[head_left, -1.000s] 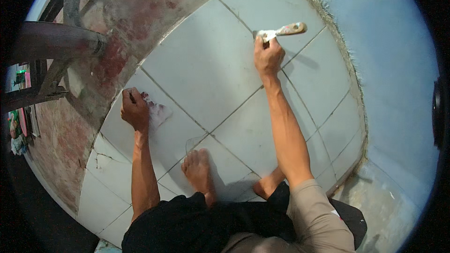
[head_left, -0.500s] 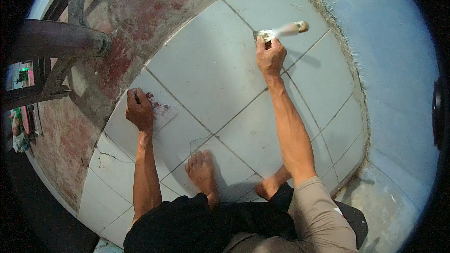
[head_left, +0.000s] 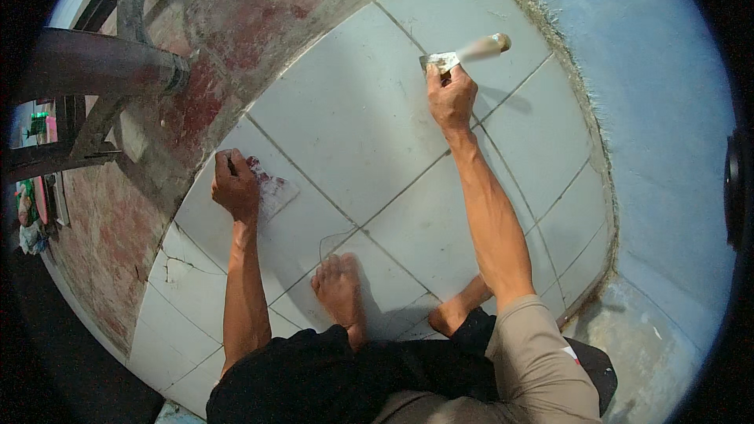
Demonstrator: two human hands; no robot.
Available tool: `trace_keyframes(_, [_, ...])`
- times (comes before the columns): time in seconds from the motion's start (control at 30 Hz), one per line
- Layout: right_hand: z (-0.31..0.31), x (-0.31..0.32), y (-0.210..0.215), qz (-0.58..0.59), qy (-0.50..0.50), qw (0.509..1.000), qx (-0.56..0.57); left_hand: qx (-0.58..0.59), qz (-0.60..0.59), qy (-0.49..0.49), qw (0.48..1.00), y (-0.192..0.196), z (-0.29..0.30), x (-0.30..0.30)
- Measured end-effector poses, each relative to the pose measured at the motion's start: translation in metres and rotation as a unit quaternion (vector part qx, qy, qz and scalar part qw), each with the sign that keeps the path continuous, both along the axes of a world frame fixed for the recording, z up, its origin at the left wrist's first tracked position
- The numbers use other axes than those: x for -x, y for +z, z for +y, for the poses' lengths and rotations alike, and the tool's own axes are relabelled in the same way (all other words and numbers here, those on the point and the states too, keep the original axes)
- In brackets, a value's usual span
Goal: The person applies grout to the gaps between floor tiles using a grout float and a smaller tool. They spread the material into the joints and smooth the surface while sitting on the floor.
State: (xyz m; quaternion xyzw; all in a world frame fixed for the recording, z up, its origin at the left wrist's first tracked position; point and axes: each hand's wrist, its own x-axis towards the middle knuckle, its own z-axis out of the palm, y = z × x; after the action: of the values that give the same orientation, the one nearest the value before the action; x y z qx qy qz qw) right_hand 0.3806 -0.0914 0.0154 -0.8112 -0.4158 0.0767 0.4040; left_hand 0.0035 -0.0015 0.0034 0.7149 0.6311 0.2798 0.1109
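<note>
Shirt (head_left: 428,411): taupe; R. sleeve (head_left: 538,345) same shade, approx. elbow-length, w/ small white-and-red mark (head_left: 572,355) nr. outer edge. Legwear (head_left: 314,369): blk., matte cloth, soft folds. Forearms (head_left: 245,290), hands (head_left: 452,102), feet (head_left: 339,290): all bare.

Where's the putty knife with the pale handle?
In the head view, upper right: the putty knife is pinched at its blade by the right hand, above white tiles.

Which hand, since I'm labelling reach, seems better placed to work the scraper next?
Probably the right hand: its grip pinches the scraper by the blade end, over white tiles. The left hand is well away, nearest the see-through plastic with dark red marks.
</note>
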Motion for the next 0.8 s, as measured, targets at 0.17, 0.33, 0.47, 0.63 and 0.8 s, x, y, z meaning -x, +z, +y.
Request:
trace_keyframes(0.17, [-0.008,0.009,-0.007,-0.088,0.072,0.993,-0.042,0.028,-0.031,0.005,0.999,-0.003,-0.001,0.003])
trace_keyframes(0.33, [-0.004,0.008,-0.003,-0.061,0.065,0.996,-0.032,-0.007,-0.001,0.001,1.0,-0.001,-0.001,-0.002])
trace_keyframes(0.47, [-0.001,0.0,0.001,0.003,0.059,0.998,0.004,0.01,-0.022,0.009,1.0,-0.011,0.003,0.008])
trace_keyframes(0.63, [-0.015,0.006,0.0,-0.057,0.122,0.991,-0.03,0.006,-0.02,-0.003,1.0,0.002,-0.001,-0.003])
trace_keyframes(0.8, [-0.026,-0.005,0.005,0.023,0.07,0.997,0.02,0.001,0.0,0.013,1.0,0.0,0.0,0.0])
